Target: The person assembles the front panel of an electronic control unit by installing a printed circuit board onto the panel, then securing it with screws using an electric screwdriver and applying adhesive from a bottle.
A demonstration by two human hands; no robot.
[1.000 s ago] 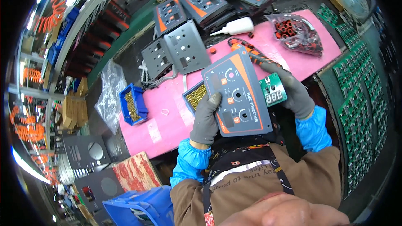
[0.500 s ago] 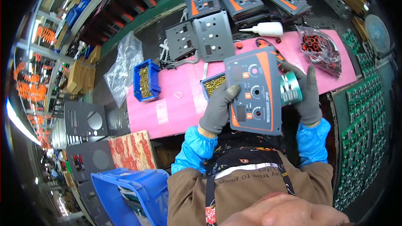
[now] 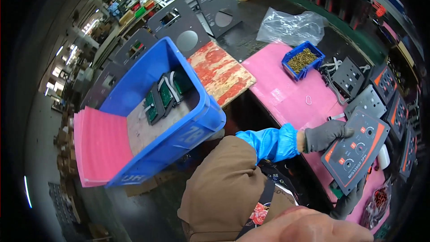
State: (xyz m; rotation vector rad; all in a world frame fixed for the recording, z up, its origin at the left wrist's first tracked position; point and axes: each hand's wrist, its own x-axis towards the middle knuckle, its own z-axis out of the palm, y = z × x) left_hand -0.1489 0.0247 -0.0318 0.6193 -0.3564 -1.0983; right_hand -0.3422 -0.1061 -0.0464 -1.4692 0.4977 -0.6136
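A dark grey control panel (image 3: 356, 150) with orange edging, dials and printed markings is held up at the right of the view, over the pink mat. My left hand (image 3: 327, 136), in a grey glove, pinches its upper left edge, thumb on the front. Beside the lower edge is my right hand (image 3: 350, 200), also gloved; its fingers are partly hidden behind the panel and appear to grip it. A green piece (image 3: 336, 190), seemingly a circuit board, peeks out beneath the panel near the right hand.
To the left stands a large blue bin (image 3: 179, 127) with circuit-board assemblies (image 3: 163, 96) and pink foam sheets (image 3: 101, 145). A blue tray of screws (image 3: 303, 60) sits on the pink mat (image 3: 286, 101). Stacked panels (image 3: 397, 115) and a bag of red-black parts (image 3: 376, 204) lie right.
The head view has swung to the left, bringing the blue bin fully into sight. The panel, still in my hands, now appears farther right and tilted.
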